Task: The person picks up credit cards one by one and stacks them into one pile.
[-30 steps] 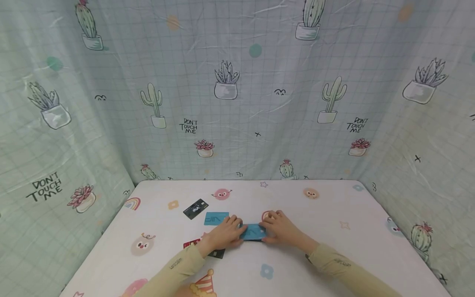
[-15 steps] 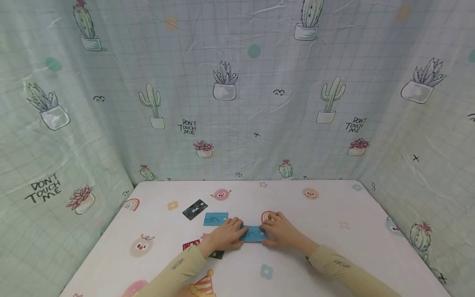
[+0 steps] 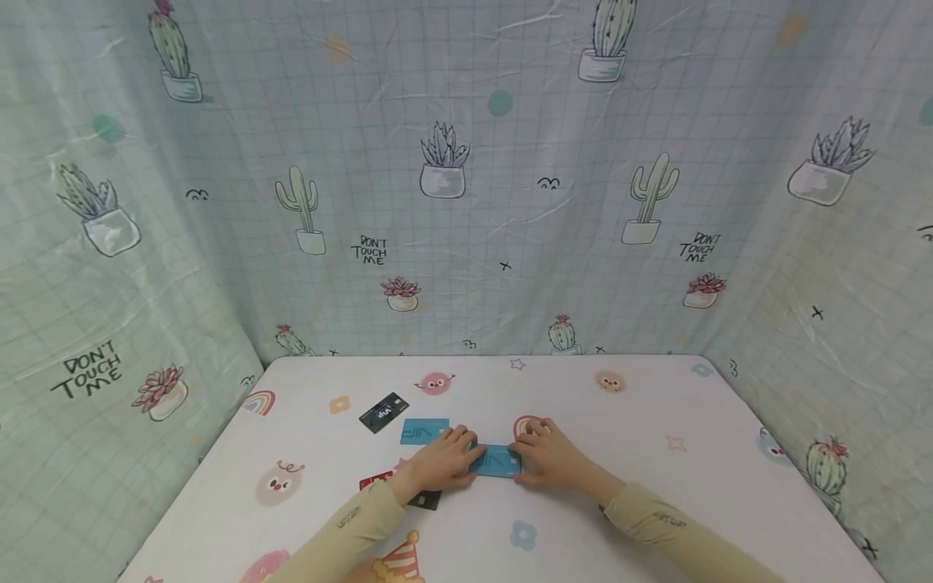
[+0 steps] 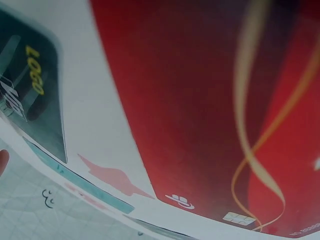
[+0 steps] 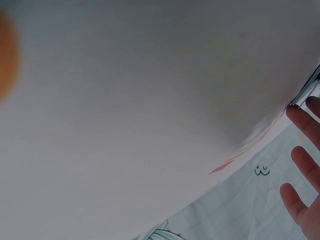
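A pale curtain [image 3: 481,219] printed with potted cacti hangs behind and beside a white table [image 3: 627,534]. Near its middle lies a blue card [image 3: 499,461], its left end pinched by the left hand [image 3: 441,461], its right end by the right hand [image 3: 552,457], thumbs on the near side. Another blue card [image 3: 423,431] (same lettering) lies just beyond the left hand, a black card [image 3: 383,413] farther left; a red card [image 3: 375,479] shows partly behind the left forearm.
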`<state>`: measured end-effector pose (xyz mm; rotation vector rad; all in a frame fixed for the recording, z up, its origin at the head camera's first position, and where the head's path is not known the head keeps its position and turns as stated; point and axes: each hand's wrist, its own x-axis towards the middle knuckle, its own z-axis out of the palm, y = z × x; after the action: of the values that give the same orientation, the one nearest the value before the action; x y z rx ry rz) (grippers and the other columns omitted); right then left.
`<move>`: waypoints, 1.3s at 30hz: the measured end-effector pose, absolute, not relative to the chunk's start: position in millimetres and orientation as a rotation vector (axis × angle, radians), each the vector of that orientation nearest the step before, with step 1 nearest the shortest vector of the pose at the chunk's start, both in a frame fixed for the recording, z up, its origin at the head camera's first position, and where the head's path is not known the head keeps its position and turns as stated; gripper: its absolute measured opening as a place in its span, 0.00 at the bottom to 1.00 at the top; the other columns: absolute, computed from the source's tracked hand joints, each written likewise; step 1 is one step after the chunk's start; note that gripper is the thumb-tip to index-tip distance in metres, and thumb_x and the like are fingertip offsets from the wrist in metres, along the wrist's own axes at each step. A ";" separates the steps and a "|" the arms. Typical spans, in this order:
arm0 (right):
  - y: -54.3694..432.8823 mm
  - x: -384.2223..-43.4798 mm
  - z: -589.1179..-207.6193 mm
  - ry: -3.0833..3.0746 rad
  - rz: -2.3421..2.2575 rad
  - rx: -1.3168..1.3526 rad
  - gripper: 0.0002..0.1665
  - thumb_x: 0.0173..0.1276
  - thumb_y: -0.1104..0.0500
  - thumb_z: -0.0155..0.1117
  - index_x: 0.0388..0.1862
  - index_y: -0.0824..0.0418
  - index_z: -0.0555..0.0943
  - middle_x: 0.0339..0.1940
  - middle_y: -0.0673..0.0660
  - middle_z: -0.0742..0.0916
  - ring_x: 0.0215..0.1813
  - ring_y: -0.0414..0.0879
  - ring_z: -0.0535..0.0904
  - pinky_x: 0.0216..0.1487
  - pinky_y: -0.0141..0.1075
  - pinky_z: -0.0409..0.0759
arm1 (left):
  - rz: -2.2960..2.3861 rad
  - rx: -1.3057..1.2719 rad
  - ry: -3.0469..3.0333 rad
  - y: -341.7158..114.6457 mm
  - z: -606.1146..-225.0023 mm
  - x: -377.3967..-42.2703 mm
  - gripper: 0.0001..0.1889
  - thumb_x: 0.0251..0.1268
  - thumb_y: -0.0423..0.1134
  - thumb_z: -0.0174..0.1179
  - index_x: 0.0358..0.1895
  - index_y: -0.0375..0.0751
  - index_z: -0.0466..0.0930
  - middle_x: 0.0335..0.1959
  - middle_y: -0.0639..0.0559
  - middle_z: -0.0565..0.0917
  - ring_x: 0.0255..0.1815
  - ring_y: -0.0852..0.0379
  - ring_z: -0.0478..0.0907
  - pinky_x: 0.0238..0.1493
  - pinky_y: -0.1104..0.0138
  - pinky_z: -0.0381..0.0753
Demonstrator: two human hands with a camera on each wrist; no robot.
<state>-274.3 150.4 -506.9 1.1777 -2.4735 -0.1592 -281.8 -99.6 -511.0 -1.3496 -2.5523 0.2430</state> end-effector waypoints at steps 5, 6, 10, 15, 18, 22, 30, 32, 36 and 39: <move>152.3 -275.0 -507.9 -2.460 -0.138 1.175 0.28 0.53 0.34 0.58 0.45 0.50 0.78 0.41 0.45 0.83 0.44 0.44 0.70 0.47 0.42 0.67 | 0.248 -1.351 -2.550 -98.6 -510.8 -282.7 0.24 0.63 0.54 0.47 0.59 0.49 0.68 0.52 0.51 0.72 0.52 0.55 0.67 0.57 0.60 0.69; 152.7 -275.2 -508.4 -2.459 -0.140 1.174 0.28 0.53 0.34 0.58 0.45 0.50 0.78 0.41 0.45 0.83 0.44 0.44 0.70 0.47 0.42 0.67 | 0.248 -1.352 -2.550 -98.4 -510.6 -282.7 0.24 0.63 0.54 0.48 0.59 0.49 0.68 0.52 0.51 0.72 0.52 0.55 0.67 0.57 0.60 0.69; 153.3 -275.6 -509.0 -2.462 -0.134 1.176 0.28 0.53 0.34 0.57 0.45 0.50 0.78 0.41 0.45 0.82 0.44 0.44 0.70 0.46 0.42 0.66 | 0.243 -1.351 -2.550 -98.2 -510.0 -282.2 0.24 0.62 0.54 0.48 0.59 0.49 0.68 0.52 0.51 0.72 0.52 0.55 0.67 0.57 0.60 0.69; 153.0 -274.9 -508.7 -2.485 -0.131 1.176 0.28 0.53 0.34 0.57 0.45 0.51 0.78 0.41 0.46 0.82 0.45 0.44 0.70 0.47 0.43 0.67 | 0.207 -1.351 -2.545 -98.7 -509.5 -281.3 0.24 0.62 0.53 0.50 0.59 0.49 0.68 0.51 0.51 0.73 0.51 0.55 0.67 0.56 0.60 0.70; 152.2 -273.8 -508.2 -2.506 -0.124 1.176 0.28 0.53 0.34 0.57 0.45 0.51 0.78 0.42 0.46 0.82 0.45 0.45 0.70 0.48 0.43 0.67 | 0.198 -1.341 -2.547 -99.7 -509.8 -281.2 0.24 0.61 0.54 0.50 0.59 0.49 0.68 0.50 0.51 0.73 0.51 0.55 0.67 0.56 0.60 0.70; 151.5 -272.9 -507.5 -2.523 -0.117 1.172 0.28 0.53 0.34 0.57 0.46 0.51 0.78 0.42 0.46 0.82 0.46 0.45 0.70 0.48 0.43 0.67 | 0.203 -1.331 -2.559 -100.9 -511.2 -282.2 0.25 0.61 0.55 0.49 0.59 0.49 0.68 0.50 0.52 0.73 0.51 0.55 0.66 0.56 0.60 0.69; 149.0 -273.2 -506.1 -2.543 -0.121 1.163 0.28 0.52 0.34 0.59 0.46 0.50 0.78 0.42 0.46 0.83 0.46 0.44 0.70 0.47 0.43 0.67 | 0.189 -1.337 -2.559 -101.5 -511.8 -283.0 0.25 0.61 0.55 0.49 0.59 0.49 0.68 0.50 0.52 0.74 0.52 0.55 0.67 0.55 0.60 0.70; 148.7 -273.0 -505.9 -2.558 -0.120 1.158 0.29 0.52 0.34 0.59 0.46 0.50 0.78 0.42 0.47 0.83 0.46 0.45 0.70 0.48 0.43 0.67 | 0.178 -1.334 -2.577 -101.1 -511.8 -282.7 0.25 0.62 0.55 0.49 0.60 0.49 0.67 0.51 0.52 0.73 0.52 0.56 0.67 0.55 0.60 0.70; 148.8 -272.9 -506.4 -2.582 -0.132 1.145 0.29 0.52 0.34 0.58 0.47 0.50 0.78 0.43 0.47 0.82 0.49 0.46 0.70 0.49 0.44 0.67 | 0.124 -1.318 -2.615 -100.4 -511.5 -279.3 0.25 0.62 0.53 0.50 0.60 0.48 0.66 0.52 0.51 0.73 0.52 0.55 0.67 0.55 0.59 0.70; 149.5 -272.4 -506.8 -2.584 -0.125 1.136 0.29 0.53 0.34 0.58 0.48 0.50 0.77 0.45 0.47 0.82 0.49 0.46 0.71 0.49 0.44 0.67 | 0.090 -1.293 -2.642 -99.9 -509.7 -275.4 0.25 0.62 0.51 0.50 0.61 0.47 0.66 0.52 0.50 0.72 0.52 0.55 0.67 0.54 0.59 0.70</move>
<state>-272.4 149.5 -506.8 1.1364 -2.5840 -0.1253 -275.4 -99.9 -509.7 -1.2927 -2.6424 0.0903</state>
